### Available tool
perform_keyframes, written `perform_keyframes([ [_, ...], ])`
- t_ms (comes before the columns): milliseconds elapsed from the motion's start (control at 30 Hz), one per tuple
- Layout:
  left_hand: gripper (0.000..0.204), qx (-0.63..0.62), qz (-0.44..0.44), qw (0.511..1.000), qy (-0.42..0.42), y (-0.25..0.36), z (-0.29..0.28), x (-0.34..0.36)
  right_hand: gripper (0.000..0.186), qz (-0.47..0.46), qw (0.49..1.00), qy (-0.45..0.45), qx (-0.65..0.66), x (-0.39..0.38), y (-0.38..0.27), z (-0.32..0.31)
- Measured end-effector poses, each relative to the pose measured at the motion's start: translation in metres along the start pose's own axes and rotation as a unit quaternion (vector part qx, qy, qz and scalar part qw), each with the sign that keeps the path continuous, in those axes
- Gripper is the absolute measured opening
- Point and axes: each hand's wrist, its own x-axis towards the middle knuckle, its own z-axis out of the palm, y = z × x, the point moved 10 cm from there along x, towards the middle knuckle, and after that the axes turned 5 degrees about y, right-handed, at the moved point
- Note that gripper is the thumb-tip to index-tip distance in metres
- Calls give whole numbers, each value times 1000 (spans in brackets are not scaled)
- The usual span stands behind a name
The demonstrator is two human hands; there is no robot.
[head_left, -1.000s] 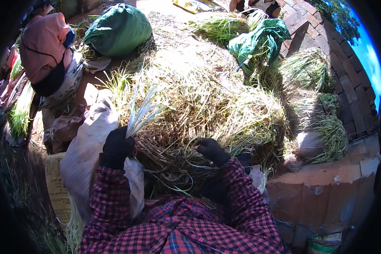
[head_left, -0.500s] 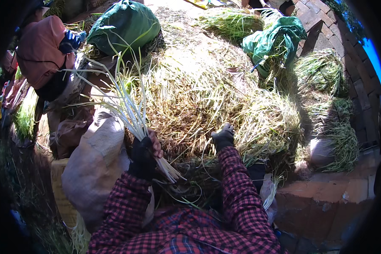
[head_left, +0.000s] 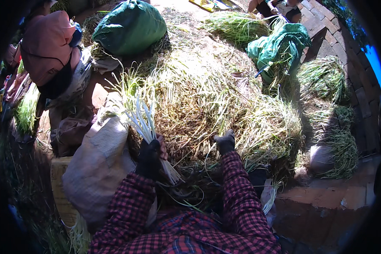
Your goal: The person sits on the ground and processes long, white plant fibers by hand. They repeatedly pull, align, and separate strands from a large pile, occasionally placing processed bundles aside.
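My left hand (head_left: 150,155), in a dark glove with bare fingertips showing, is closed around a bunch of pale plant stalks (head_left: 144,125). Their white ends stick out below the fist, and the thinner tops fan up and to the left over the pile. My right hand (head_left: 225,142), also gloved, is at the near side of a large heap of cut stalks and dry leaves (head_left: 190,95). Its thumb stands apart from the fingers, and a thin stalk curves beside it. Nothing held shows in it.
A pale sack (head_left: 95,169) leans by my left forearm, over a yellowish box (head_left: 59,186). Beyond stand a full green sack (head_left: 129,27) and an open green sack (head_left: 279,48). A person in a pink head covering (head_left: 48,46) sits at left. Grass bundles (head_left: 321,80) lie along the right.
The bunch in my left hand has swung lower and to the right, its long tops now lying against the heap. My right hand has drawn slightly down, its fingers less spread. The view has shifted a little.
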Motion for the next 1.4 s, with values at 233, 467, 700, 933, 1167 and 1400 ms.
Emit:
perform_keyframes([
  [233, 18, 9, 21, 1000, 14, 4, 5, 1, 73, -243, 965, 91, 41, -67, -62, -3],
  [467, 24, -13, 24, 999, -17, 2, 4, 0, 83, -389, 919, -15, 52, -163, -86, 33],
  [700, 16, -42, 25, 999, 5, 14, 0, -6, 57, -193, 882, -131, 409, -105, -88, -77],
  [933, 17, -26, 45, 999, 17, 18, 8, -8, 49, 5, 958, 43, 284, -21, 79, -32],
  [1167, 17, 11, 28, 999, 32, 12, -6, -3, 33, -29, 925, 131, 356, 15, 75, -90],
  [1400, 17, 23, 17, 999, 45, 6, -8, -4, 62, -152, 982, 100, -61, -46, -28, -58],
])
